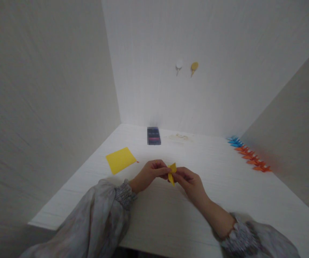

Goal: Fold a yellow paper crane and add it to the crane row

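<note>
The left hand (150, 173) and right hand (191, 182), close together, both pinch the folded paper (173, 167) over the table (167, 218); its long axis runs near to far, tips pointing both ways. A yellow sheet (121, 160) lies left; the far block (153, 135) is blurred.

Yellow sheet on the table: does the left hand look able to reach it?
Probably yes: the yellow sheet lies close by the left hand, only a tiny orange scrap between, though that hand holds folded yellow paper.

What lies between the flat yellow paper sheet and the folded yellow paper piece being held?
In the head view: the left hand and, nearest the sheet, a small orange-red scrap.
</note>
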Motion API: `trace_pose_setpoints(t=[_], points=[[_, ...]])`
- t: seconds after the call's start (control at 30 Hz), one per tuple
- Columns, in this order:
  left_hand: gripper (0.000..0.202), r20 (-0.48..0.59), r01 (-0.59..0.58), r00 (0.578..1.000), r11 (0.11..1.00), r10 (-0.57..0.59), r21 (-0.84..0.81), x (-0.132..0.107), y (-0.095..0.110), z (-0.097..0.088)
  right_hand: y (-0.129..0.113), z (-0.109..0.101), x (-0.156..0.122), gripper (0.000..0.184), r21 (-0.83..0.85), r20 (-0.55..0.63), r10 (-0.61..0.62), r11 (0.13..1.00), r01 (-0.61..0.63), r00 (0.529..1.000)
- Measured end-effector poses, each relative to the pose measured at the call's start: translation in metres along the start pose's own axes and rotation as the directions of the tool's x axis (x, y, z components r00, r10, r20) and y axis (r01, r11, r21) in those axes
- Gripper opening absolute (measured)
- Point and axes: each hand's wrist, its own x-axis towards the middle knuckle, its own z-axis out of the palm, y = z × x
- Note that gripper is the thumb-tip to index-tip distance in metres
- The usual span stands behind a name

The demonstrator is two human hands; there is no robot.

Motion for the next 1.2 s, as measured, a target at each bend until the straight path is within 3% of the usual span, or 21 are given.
trace_pose_setpoints(t=[0.27,0.53,0.77,0.87,1.0,1.2], points=[[0.022,0.042,-0.033,0.999,0.999,0.032,0.015,0.002,-0.006,-0.003,0.007,-0.002,0.005,0.015,0.082,-0.008,0.062,0.995,-0.061,0.998],[0.019,-0.016,-0.033,0.999,0.999,0.034,0.03,0.002,-0.004,-0.003,0.008,-0.003,0.005,0.015,0.143,0.023,0.07,0.987,-0.072,0.997],[0.023,0.05,0.0,0.999,0.999,0.002,-0.039,0.002,-0.006,-0.004,0.011,-0.006,0.006,0.011,0.037,0.016,0.04,0.998,-0.04,0.999],[0.023,0.078,0.008,0.997,0.999,-0.005,-0.038,0.001,-0.006,-0.002,0.008,-0.005,0.005,0.009,-0.109,0.034,-0.011,0.994,0.015,0.999],[0.024,0.056,-0.03,0.998,0.999,0.028,0.031,-0.001,-0.005,0.001,0.004,-0.003,0.003,0.008,-0.303,0.073,-0.163,0.936,0.178,0.984],[0.022,0.017,-0.182,0.983,0.964,0.182,0.195,-0.003,-0.004,-0.001,0.005,-0.002,0.001,0.009,-0.305,0.09,-0.294,0.901,0.308,0.952]])
